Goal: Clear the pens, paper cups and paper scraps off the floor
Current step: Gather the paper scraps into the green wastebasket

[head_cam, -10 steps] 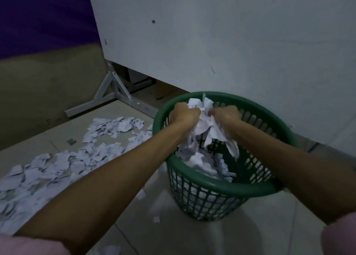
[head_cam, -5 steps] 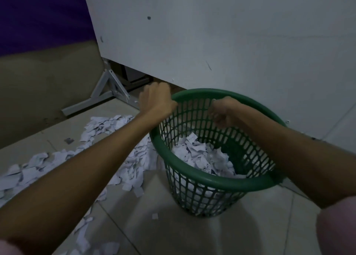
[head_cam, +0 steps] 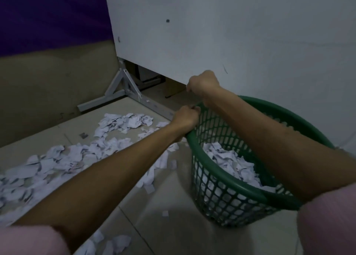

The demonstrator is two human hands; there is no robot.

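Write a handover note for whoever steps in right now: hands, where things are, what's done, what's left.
Left hand: grips the near-left rim of the green basket.
Right hand: fingers curled, beyond the rim; nothing visible in it.
Done: a layer of paper scraps lies in the basket.
Left: the large spread of floor scraps to the basket's left, plus a few loose pieces near its base. No pens or paper cups in view.

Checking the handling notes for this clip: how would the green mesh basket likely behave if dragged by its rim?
The green mesh basket probably drags lightly: thin openwork plastic, holding only paper scraps. Pulled by the rim, where the left hand grips, it may tip, being tall. The wall might flex.
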